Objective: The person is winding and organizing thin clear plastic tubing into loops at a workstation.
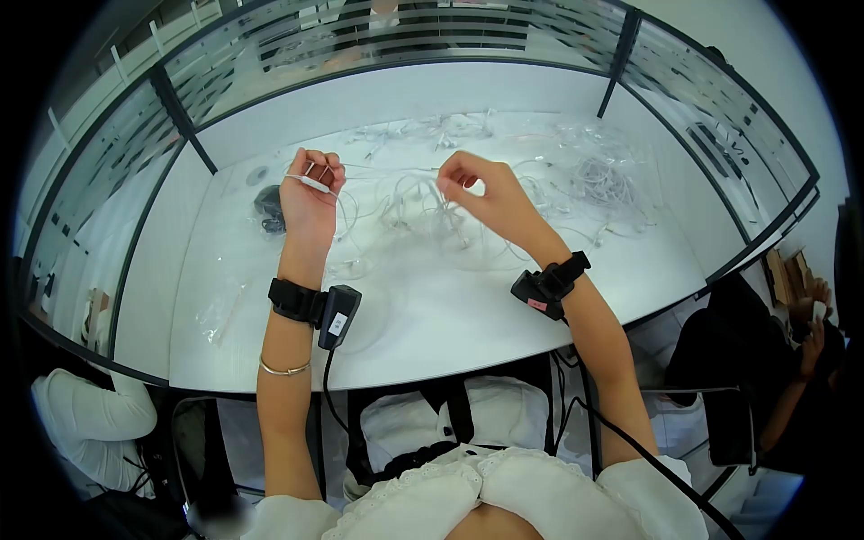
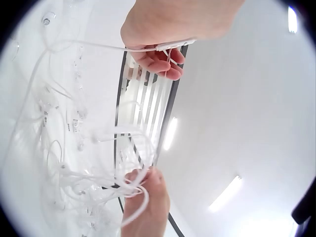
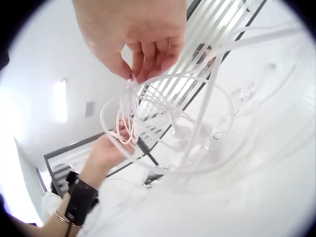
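Observation:
My left hand is raised over the left of the desk, fingers curled round a white earphone cable. Its slim inline control lies across the fingers, with small buttons showing in the left wrist view. Further right, my right hand pinches a gathered bunch of white cable between thumb and fingertips. Loops hang from that pinch, and a strand stretches between both hands. Below them, more white cables lie tangled on the white desk.
A heap of white cables sits at the back right. At the left lies a dark bundle, with clear plastic nearer the front. A partition encloses the desk's back and sides. Another person's hands show at the far right.

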`<action>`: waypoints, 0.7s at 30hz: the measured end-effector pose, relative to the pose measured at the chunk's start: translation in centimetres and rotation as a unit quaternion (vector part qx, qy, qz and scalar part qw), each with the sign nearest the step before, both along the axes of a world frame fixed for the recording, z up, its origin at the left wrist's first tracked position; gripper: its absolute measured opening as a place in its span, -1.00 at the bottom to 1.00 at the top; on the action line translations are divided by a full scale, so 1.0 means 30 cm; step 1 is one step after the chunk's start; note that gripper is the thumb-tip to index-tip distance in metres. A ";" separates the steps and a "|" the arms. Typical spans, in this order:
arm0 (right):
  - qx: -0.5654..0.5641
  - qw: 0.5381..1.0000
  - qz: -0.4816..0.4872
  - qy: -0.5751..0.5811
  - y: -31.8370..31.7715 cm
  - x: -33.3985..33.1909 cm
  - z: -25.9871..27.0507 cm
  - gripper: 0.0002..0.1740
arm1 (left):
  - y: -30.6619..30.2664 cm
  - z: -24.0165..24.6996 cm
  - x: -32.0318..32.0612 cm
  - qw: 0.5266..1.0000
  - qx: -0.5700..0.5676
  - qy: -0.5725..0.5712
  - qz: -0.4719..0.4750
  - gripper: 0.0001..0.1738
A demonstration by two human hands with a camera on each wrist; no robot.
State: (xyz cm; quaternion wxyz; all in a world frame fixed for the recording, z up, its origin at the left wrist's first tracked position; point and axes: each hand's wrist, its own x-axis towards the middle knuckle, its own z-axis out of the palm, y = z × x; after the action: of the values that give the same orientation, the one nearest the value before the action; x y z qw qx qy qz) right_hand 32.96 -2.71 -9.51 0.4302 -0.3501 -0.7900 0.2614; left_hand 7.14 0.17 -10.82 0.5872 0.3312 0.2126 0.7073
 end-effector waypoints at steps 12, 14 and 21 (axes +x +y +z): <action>-0.051 0.973 -0.005 0.225 0.024 0.039 0.036 -0.81 | -0.052 0.027 0.075 0.987 0.004 0.163 -0.011 -0.61; -0.081 0.959 0.035 0.269 0.004 0.050 0.066 -0.79 | -0.070 0.050 0.081 0.985 0.009 0.169 -0.017 -0.61; -0.121 0.986 0.007 0.112 -0.013 0.083 0.082 -0.77 | -0.062 0.062 0.043 0.981 0.057 0.188 0.000 -0.61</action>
State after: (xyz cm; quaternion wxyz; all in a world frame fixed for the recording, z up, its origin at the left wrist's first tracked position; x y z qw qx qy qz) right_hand 35.46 -3.10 -7.04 0.4686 -0.3625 -0.7016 0.3958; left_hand 8.43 -1.68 -8.97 0.5166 0.4912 0.2782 0.6438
